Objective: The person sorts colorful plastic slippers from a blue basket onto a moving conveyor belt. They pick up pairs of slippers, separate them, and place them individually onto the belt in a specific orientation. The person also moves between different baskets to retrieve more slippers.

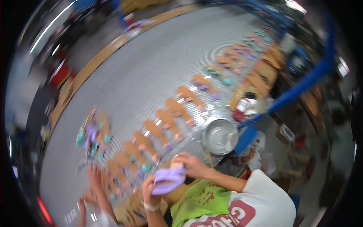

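A sandal with a wide purple strap [169,179] and a tan sole is held up in front of my chest. My left hand [149,189] is closed on its strap end. At the opposite, tan end, the fingers of my right hand [190,164] are closed around it. Beyond my hands, a slanting row of tan sandal soles [154,128] with pink, purple and green straps lies on the ribbed grey work surface [124,83]. Some blur hides the finer detail of the sandal.
A round metal bowl [220,137] stands near my right arm, beside a blue frame bar [295,90]. A co-worker's hand [96,177] reaches over the row at the lower left. Beyond it lies a pile of green and purple strapped soles [92,132]. Cardboard [261,81] sits along the right edge.
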Action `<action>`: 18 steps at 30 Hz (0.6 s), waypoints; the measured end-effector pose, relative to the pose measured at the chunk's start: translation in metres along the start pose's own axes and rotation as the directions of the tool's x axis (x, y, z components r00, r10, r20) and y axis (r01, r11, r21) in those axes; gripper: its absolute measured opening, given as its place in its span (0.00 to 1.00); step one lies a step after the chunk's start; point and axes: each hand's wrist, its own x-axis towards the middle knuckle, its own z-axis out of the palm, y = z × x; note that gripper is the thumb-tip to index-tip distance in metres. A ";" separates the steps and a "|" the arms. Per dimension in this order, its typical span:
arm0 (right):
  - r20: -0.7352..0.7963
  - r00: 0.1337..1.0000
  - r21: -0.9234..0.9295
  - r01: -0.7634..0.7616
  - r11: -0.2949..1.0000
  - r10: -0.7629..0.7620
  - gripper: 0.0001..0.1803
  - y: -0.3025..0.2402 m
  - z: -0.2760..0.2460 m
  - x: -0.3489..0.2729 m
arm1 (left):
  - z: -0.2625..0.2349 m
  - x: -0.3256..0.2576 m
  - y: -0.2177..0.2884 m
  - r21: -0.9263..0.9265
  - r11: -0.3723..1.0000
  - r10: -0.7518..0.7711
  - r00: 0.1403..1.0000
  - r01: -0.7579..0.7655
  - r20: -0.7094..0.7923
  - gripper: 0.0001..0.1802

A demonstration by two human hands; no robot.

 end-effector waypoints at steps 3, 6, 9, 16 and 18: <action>0.103 0.995 0.124 -0.008 0.992 -0.005 0.14 0.008 -0.004 -0.006 | 0.022 0.001 0.006 -0.034 0.997 -0.076 0.997 0.075 -0.016 0.33; 0.316 0.944 0.278 -0.184 0.943 0.092 0.10 -0.002 0.001 -0.015 | 0.050 0.000 0.024 0.025 0.993 -0.113 0.981 0.118 -0.161 0.32; 0.411 0.897 0.384 -0.332 0.862 0.163 0.10 0.000 0.014 -0.031 | 0.060 -0.023 0.014 0.344 0.938 0.087 0.940 0.034 -0.330 0.32; 0.540 0.836 0.329 -0.319 0.889 0.100 0.10 -0.015 0.022 -0.021 | 0.065 -0.075 0.000 0.643 0.727 0.085 0.898 0.241 -0.432 0.37; 0.577 0.813 0.304 -0.298 0.905 0.074 0.11 -0.024 0.026 -0.016 | 0.070 -0.082 -0.003 0.590 0.761 0.038 0.890 0.270 -0.455 0.38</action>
